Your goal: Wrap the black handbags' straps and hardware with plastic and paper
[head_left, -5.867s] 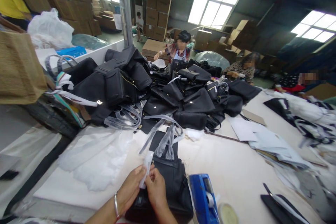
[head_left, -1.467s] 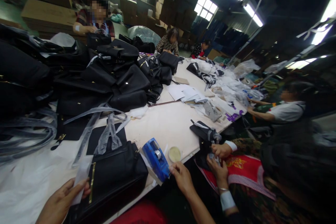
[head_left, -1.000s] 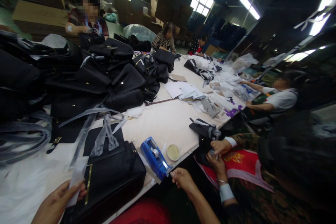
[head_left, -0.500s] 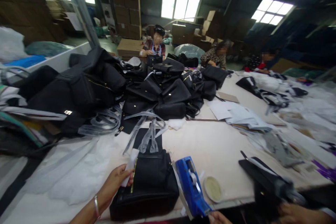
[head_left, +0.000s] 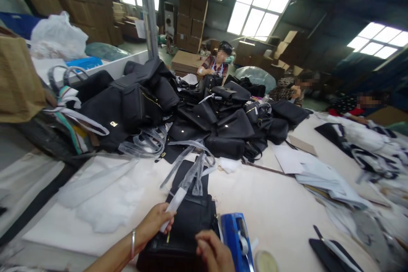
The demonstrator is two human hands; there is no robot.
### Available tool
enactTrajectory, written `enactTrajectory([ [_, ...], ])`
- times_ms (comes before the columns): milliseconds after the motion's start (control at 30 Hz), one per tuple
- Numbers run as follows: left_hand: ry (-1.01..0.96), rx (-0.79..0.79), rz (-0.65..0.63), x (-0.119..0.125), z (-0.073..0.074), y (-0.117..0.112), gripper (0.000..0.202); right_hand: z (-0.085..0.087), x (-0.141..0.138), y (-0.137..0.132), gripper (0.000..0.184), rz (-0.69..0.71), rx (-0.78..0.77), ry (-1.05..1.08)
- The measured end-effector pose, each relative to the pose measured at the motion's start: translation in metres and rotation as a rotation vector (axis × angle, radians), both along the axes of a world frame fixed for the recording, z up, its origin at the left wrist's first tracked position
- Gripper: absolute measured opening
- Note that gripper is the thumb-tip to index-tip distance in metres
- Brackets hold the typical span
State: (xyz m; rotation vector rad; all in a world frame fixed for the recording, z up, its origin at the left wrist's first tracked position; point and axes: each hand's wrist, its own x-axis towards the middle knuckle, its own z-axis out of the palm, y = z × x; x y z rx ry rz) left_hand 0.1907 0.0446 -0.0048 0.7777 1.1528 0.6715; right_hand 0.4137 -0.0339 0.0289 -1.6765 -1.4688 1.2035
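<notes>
A white strip (head_left: 174, 207), which looks like paper or foam, is pinched between the thumb and fingers of my left hand (head_left: 159, 219). That hand is over the left side of a black bag (head_left: 191, 216) lying on the table, by its gold zip. My right hand (head_left: 216, 250) is over the bag's lower right, its fingers bent together; anything in them is hidden. Just right of it stands a blue tape dispenser (head_left: 232, 225) with a tape roll (head_left: 244, 244). The bag's handles (head_left: 198, 174) are wrapped in clear plastic and point away from me.
Black bags (head_left: 229, 127) are heaped across the table's far side. White sheets (head_left: 105, 199) lie at left, grey-white sheets (head_left: 328, 178) at right. A round pale dish (head_left: 266, 261) is beside the dispenser. Another dark bag piece (head_left: 331, 255) lies at front right. Several people sit beyond.
My right hand has moved from the dispenser's near end leftward over the bag. My left hand still holds the white strip. The view has turned left, and the hand at lower right is gone from view.
</notes>
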Motion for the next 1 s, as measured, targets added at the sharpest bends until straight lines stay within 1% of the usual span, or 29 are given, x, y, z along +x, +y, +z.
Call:
enactTrajectory([
  [67,0.007,0.002,-0.008,0.000,-0.001,0.001,0.022,0.015,-0.029,0.034,0.024,0.120,0.106,0.050],
  [100,0.007,0.004,-0.009,0.000,-0.002,0.001,0.021,0.020,-0.040,0.049,0.022,0.169,0.147,0.057],
  [167,0.000,0.004,-0.006,0.000,-0.004,0.002,0.021,0.022,-0.056,0.074,0.021,0.242,0.213,0.035],
  [267,-0.031,-0.002,0.007,-0.001,-0.005,0.002,0.018,0.011,-0.065,0.094,0.023,0.322,0.252,-0.043],
  [400,-0.065,-0.020,0.035,-0.003,-0.002,0.002,0.017,-0.004,-0.066,0.102,0.021,0.367,0.205,-0.116],
  [500,-0.071,-0.025,0.038,-0.003,0.000,0.003,0.016,-0.009,-0.066,0.106,0.020,0.355,0.143,-0.126],
  [567,-0.068,-0.024,0.029,-0.003,0.000,0.004,0.016,-0.012,-0.067,0.110,0.028,0.318,0.074,-0.095],
  [633,-0.066,-0.027,0.015,-0.004,0.001,0.006,0.016,-0.016,-0.066,0.112,0.034,0.279,-0.002,-0.039],
  [767,-0.091,-0.054,-0.015,-0.006,0.004,0.011,0.015,-0.027,-0.065,0.111,0.037,0.182,-0.134,0.097],
  [900,-0.171,-0.111,-0.020,-0.009,0.006,0.015,0.018,-0.038,-0.066,0.104,0.049,0.074,-0.162,0.221],
  [1000,-0.274,-0.153,-0.008,-0.012,0.008,0.017,0.022,-0.045,-0.068,0.102,0.056,0.049,-0.214,0.330],
])
